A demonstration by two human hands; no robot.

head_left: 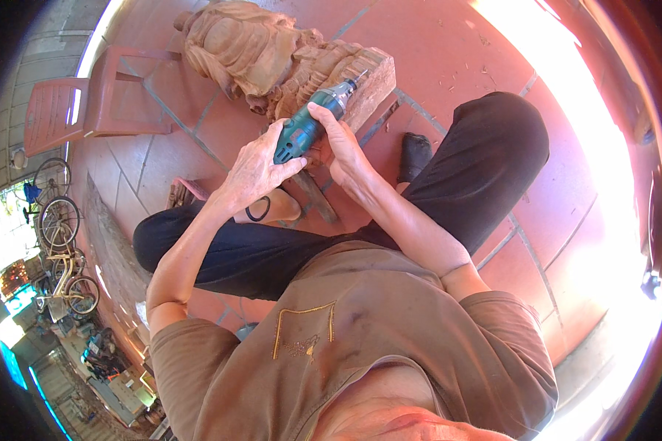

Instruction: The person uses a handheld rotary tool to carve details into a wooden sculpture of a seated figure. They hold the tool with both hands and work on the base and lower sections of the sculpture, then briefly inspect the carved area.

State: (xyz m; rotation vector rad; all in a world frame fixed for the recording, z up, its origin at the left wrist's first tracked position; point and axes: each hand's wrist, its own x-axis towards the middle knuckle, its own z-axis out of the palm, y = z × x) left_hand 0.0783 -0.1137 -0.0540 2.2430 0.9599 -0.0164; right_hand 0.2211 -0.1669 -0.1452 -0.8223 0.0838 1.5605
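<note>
A green and grey handheld rotary power tool (310, 121) is gripped by both hands. My left hand (256, 170) wraps the tool's rear body. My right hand (340, 140) holds its front part from the right. The tool's thin bit (360, 76) touches the top of a carved wooden block (346, 81). Beside that block, to the left, lies a larger carved wooden figure (232, 48). My legs in dark trousers (485, 162) are folded on the red tiled floor (449, 44).
A red plastic chair (99, 99) stands at the left. Several bicycles (59, 242) are parked at the far left beyond a low step. A dark shoe (415, 156) sits near the block. A black cord loop (257, 209) lies by my left wrist. Harsh sunlight whites out the right side.
</note>
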